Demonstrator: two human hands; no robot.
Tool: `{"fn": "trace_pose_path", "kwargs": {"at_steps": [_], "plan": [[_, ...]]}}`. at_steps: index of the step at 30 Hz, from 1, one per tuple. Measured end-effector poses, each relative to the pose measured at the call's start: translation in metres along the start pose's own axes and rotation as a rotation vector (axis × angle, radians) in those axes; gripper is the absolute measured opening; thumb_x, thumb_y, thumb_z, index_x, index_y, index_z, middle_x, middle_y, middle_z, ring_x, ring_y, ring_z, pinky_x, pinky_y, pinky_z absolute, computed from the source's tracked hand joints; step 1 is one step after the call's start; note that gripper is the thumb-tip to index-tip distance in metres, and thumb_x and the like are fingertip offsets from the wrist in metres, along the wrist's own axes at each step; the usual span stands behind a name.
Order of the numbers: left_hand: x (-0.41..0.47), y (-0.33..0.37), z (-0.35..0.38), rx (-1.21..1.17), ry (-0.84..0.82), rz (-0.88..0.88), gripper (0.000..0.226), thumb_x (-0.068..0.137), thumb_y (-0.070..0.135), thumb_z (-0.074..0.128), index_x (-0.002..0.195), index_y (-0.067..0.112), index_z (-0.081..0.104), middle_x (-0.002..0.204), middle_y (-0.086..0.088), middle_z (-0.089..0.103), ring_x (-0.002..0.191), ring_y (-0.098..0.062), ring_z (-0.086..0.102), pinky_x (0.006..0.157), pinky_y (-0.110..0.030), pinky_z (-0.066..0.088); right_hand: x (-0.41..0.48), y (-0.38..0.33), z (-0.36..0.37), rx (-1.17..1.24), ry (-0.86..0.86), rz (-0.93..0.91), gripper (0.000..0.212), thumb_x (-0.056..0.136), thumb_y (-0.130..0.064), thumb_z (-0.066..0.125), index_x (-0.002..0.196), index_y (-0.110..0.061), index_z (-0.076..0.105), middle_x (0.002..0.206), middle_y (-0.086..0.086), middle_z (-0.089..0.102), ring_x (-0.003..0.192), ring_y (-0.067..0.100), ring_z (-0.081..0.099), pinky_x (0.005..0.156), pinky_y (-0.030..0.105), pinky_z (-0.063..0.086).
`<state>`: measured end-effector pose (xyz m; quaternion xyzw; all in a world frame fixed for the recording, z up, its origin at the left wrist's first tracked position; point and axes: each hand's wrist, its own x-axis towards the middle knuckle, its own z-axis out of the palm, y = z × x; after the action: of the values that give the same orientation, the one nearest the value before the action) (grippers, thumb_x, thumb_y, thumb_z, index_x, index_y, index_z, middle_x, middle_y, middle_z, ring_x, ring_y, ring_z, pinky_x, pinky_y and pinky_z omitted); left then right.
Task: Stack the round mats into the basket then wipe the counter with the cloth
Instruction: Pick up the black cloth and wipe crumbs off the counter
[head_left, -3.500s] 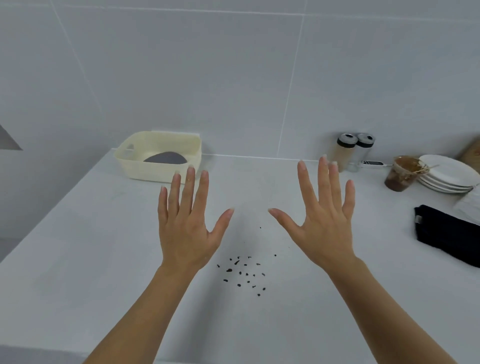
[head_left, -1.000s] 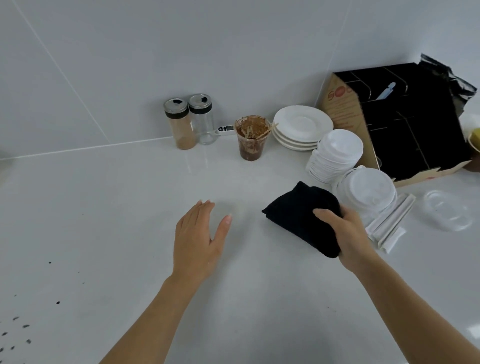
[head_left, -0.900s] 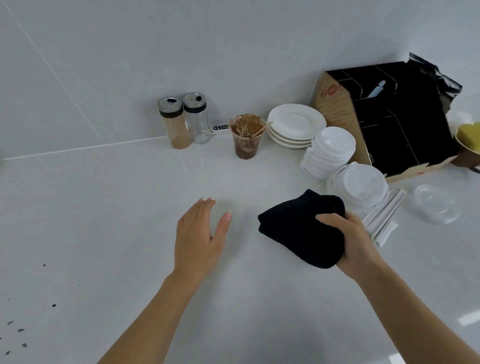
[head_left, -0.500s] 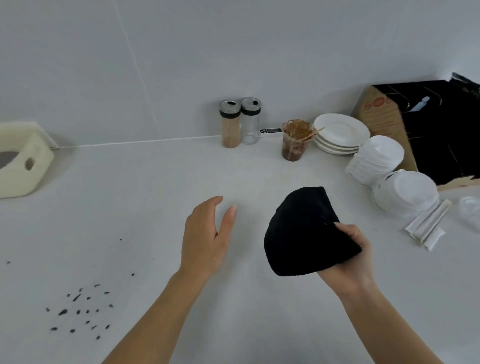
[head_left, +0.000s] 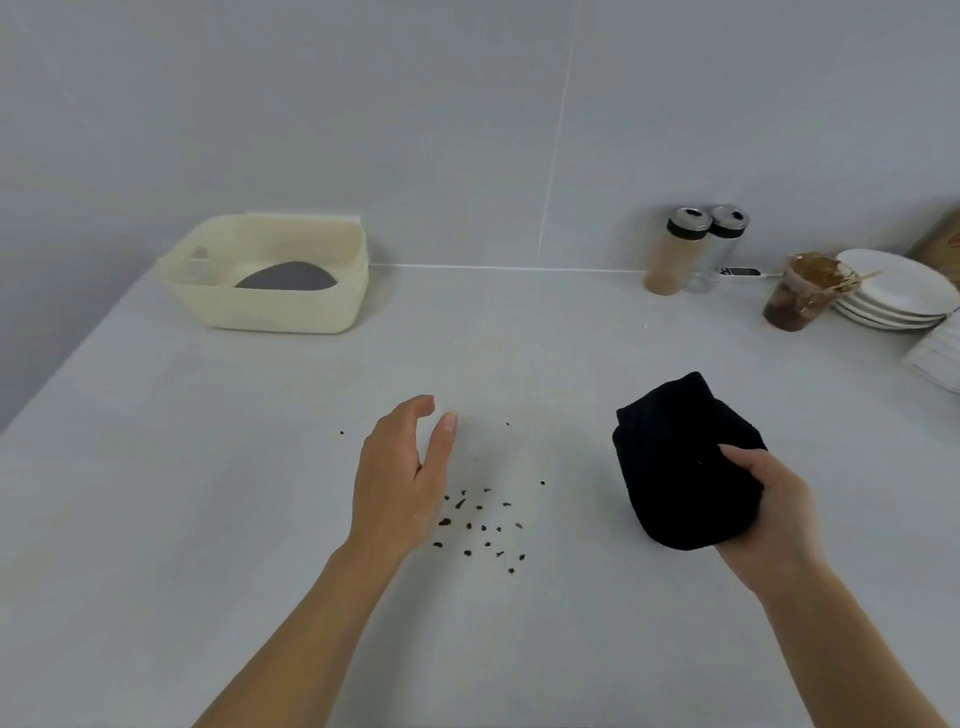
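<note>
step: mats look finished, wipe not yet begun (my read)
mat: grey round mat (head_left: 285, 276) lies inside the cream plastic basket (head_left: 270, 318), far left by the wall; no other mat in view
cloth: black fabric cloth (head_left: 670, 457), bunched up, held above the white surface (head_left: 182, 493), right of the mess; can't tell if its bottom touches
right hand: right hand (head_left: 774, 514) grips the cloth from the near side, fingers curled round it, thumb on top
left hand: left hand (head_left: 400, 478) holds nothing, fingers loosely together and a little bent, thumb apart; just beside the crumbs, contact with the surface unclear
mess: dark crumbs (head_left: 483, 530) scattered between the two hands, a few strays further out
clutter: two glass shaker jars (head_left: 691, 249), a clear plastic cup (head_left: 800, 299) with brown residue and sticks, a stack of white plates (head_left: 893, 291), all far right at the wall
risk 1: bunched cloth gives a small contact patch, so crumbs likely get skipped or rolled aside
risk 2: a stroke toward the body could push crumbs off the near edge
risk 3: left hand sits in the wipe path, could press crumbs in or block the stroke
risk 4: a wide rightward sweep could knock the cup
</note>
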<state>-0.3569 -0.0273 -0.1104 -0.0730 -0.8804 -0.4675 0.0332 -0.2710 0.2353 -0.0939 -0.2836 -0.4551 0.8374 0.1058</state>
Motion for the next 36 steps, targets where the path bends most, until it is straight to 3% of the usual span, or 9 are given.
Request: {"fn": "trace_pose_path", "kwargs": {"at_steps": [5, 7, 9, 12, 17, 21, 28, 32, 36], "plan": [[-0.007, -0.011, -0.029, 0.007, 0.001, -0.024, 0.049, 0.089, 0.05, 0.034, 0.126, 0.021, 0.047, 0.127, 0.009, 0.054, 0.102, -0.007, 0.048, 0.095, -0.033, 0.039, -0.013, 0.032, 0.033, -0.577, 0.107, -0.002, 0.033, 0.065, -0.034, 0.051, 0.083, -0.007, 0.059, 0.088, 0.016, 0.054, 0.079, 0.028, 0.051, 0.06, 0.032, 0.035], [-0.009, -0.019, -0.036, 0.028, 0.014, -0.039, 0.048, 0.09, 0.051, 0.035, 0.126, 0.022, 0.047, 0.128, 0.009, 0.054, 0.102, -0.01, 0.048, 0.095, -0.033, 0.039, -0.014, 0.057, 0.043, -0.694, 0.088, 0.011, 0.028, 0.075, -0.037, 0.052, 0.097, -0.023, 0.06, 0.115, 0.009, 0.049, 0.107, 0.025, 0.048, 0.08, 0.036, 0.042], [-0.013, -0.031, -0.043, 0.057, 0.028, -0.056, 0.047, 0.091, 0.05, 0.035, 0.126, 0.022, 0.047, 0.129, 0.009, 0.053, 0.106, -0.009, 0.046, 0.096, -0.031, 0.036, -0.016, 0.082, 0.054, -0.831, -0.022, -0.044, 0.036, 0.09, -0.023, 0.046, 0.126, -0.019, 0.05, 0.144, -0.006, 0.032, 0.14, 0.009, 0.015, 0.115, 0.033, 0.012], [-0.022, -0.055, -0.057, 0.095, 0.048, -0.116, 0.047, 0.091, 0.05, 0.035, 0.127, 0.023, 0.047, 0.129, 0.008, 0.054, 0.114, -0.016, 0.048, 0.099, -0.037, 0.038, -0.02, 0.101, 0.069, -0.935, -0.066, -0.145, 0.043, 0.094, -0.012, 0.041, 0.135, -0.02, 0.039, 0.13, -0.025, 0.016, 0.115, -0.023, -0.009, 0.112, 0.026, -0.012], [-0.037, -0.091, -0.073, 0.14, 0.047, -0.209, 0.059, 0.088, 0.054, 0.033, 0.127, 0.012, 0.049, 0.127, -0.001, 0.057, 0.088, -0.014, 0.054, 0.089, -0.033, 0.04, -0.028, 0.136, 0.094, -1.002, -0.075, -0.186, 0.061, 0.08, -0.038, 0.029, 0.136, -0.016, 0.039, 0.13, -0.027, 0.012, 0.115, -0.016, -0.011, 0.117, 0.035, -0.008], [-0.045, -0.109, -0.074, 0.175, 0.049, -0.25, 0.06, 0.085, 0.049, 0.031, 0.124, 0.008, 0.052, 0.124, -0.006, 0.06, 0.111, -0.023, 0.055, 0.094, -0.032, 0.039, -0.025, 0.175, 0.116, -1.245, -0.064, -0.31, 0.07, 0.079, -0.046, 0.011, 0.137, -0.018, 0.039, 0.153, -0.006, 0.021, 0.134, -0.007, -0.009, 0.116, 0.033, -0.014], [-0.042, -0.119, -0.076, 0.163, 0.073, -0.254, 0.057, 0.086, 0.046, 0.033, 0.123, 0.008, 0.052, 0.123, -0.006, 0.06, 0.113, -0.025, 0.053, 0.097, -0.036, 0.039, -0.031, 0.195, 0.146, -1.554, -0.125, -0.388, 0.08, 0.075, -0.057, -0.007, 0.143, -0.029, 0.025, 0.157, -0.001, 0.009, 0.143, 0.014, -0.011, 0.112, 0.041, -0.017], [-0.042, -0.121, -0.074, 0.16, 0.064, -0.245, 0.055, 0.085, 0.048, 0.034, 0.124, 0.012, 0.052, 0.125, -0.003, 0.059, 0.116, -0.022, 0.051, 0.1, -0.039, 0.039, -0.034, 0.185, 0.146, -1.594, -0.204, -0.452, 0.094, 0.071, -0.08, -0.005, 0.136, -0.029, 0.04, 0.155, 0.006, 0.02, 0.144, 0.021, 0.002, 0.112, 0.043, -0.008], [-0.039, -0.123, -0.077, 0.188, 0.055, -0.255, 0.062, 0.084, 0.055, 0.03, 0.125, 0.013, 0.051, 0.124, -0.002, 0.059, 0.117, -0.021, 0.05, 0.101, -0.037, 0.037, -0.027, 0.17, 0.13, -1.873, -0.11, -0.539, 0.089, 0.068, -0.082, 0.029, 0.131, -0.022, 0.048, 0.143, 0.021, 0.04, 0.133, 0.042, 0.032, 0.107, 0.053, 0.007]]}}
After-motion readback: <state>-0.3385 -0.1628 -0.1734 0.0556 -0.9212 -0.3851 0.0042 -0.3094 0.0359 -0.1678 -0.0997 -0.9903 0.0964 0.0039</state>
